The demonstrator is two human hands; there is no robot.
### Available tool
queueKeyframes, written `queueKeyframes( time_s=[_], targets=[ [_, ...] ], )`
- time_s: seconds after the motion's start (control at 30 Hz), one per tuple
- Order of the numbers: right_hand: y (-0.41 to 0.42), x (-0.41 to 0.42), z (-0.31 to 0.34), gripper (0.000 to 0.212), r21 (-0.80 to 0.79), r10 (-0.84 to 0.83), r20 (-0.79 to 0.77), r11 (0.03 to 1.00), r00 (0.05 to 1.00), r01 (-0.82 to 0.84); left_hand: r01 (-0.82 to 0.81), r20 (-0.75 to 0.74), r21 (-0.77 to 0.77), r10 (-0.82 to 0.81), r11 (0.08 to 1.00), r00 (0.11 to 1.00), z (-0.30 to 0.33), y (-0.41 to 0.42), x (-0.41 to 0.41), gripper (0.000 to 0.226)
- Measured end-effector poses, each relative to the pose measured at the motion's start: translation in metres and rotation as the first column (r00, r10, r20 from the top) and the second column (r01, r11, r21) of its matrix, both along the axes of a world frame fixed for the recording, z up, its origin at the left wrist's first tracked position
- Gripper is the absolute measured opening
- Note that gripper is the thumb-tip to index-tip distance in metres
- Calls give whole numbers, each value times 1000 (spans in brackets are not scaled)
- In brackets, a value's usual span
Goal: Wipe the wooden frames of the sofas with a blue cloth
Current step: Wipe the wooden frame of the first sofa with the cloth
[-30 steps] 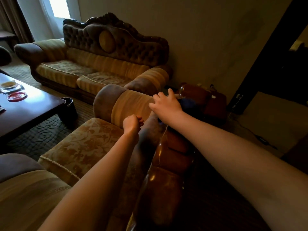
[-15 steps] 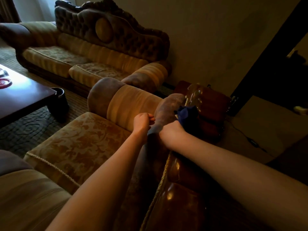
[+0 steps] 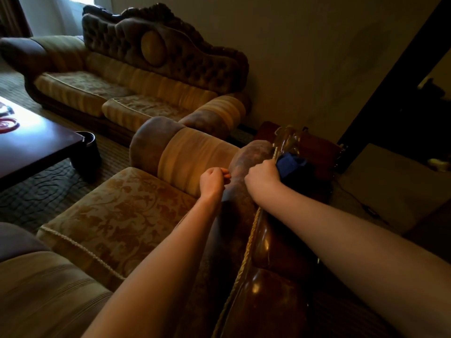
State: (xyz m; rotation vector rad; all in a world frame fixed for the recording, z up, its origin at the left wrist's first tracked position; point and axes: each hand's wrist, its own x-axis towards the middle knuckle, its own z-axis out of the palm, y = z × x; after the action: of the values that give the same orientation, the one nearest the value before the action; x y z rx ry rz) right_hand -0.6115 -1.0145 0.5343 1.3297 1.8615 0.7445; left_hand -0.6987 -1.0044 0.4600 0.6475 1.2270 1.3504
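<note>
- Far left, the dark coffee table point(image 3: 36, 145) catches window glare, and there's a red round dish point(image 3: 6, 124) on it near the edge of view.
- Behind it, the long sofa point(image 3: 117, 93) sits against the wall, with striped gold cushions and a tufted, carved back.
- Closer in, the near sofa's floral seat cushion point(image 3: 117, 215) runs under your left forearm, with the rolled armrest point(image 3: 185, 154) just past it.
- Your left hand point(image 3: 212, 180) is curled into a loose fist, holding nothing that shows, resting against the padded back beside the armrest.
- Right next to it, your right hand point(image 3: 262, 180) grips the blue cloth point(image 3: 291, 164), fingers wrapped round it.
- The cloth is bunched against the glossy wooden frame point(image 3: 262, 242) at the top of the near sofa's back, near its far end.
- That frame runs toward you under your right forearm, with a gold cord trim point(image 3: 251, 237) along its inner edge.
- Far right, a dark doorway point(image 3: 402, 93) opens, and a cable point(image 3: 361, 203) lies on the floor.
</note>
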Motion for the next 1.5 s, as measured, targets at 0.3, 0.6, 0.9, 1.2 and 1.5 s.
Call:
queueKeyframes(
  time_s=[0.3, 0.6, 0.9, 1.2, 1.5],
  targets=[
    [-62, -7, -7, 28, -85, 127, -51, 988, 991, -131, -67, -33, 72, 69, 995, 997, 26, -30, -4, 23],
    [-135, 33, 18, 28, -117, 206, -561, 939, 802, -323, 81, 9, 80, -82, 994, 997, 39, -60, 23, 17],
    [-116, 86, -13, 25, 438, 430, -837, 897, 338, -56, 117, -79, 41, -114, 992, 990, 55, -71, 48, 27],
    [-95, 119, -33, 30, 313, 398, -809, 915, -433, 255, 138, -304, 38, -120, 990, 945, 51, -73, 80, 33],
    [-144, 89, -57, 36, 524, 549, -834, 819, -55, 235, 169, -496, 224, -37, 960, 867, 42, -74, 80, 21]
  ],
)
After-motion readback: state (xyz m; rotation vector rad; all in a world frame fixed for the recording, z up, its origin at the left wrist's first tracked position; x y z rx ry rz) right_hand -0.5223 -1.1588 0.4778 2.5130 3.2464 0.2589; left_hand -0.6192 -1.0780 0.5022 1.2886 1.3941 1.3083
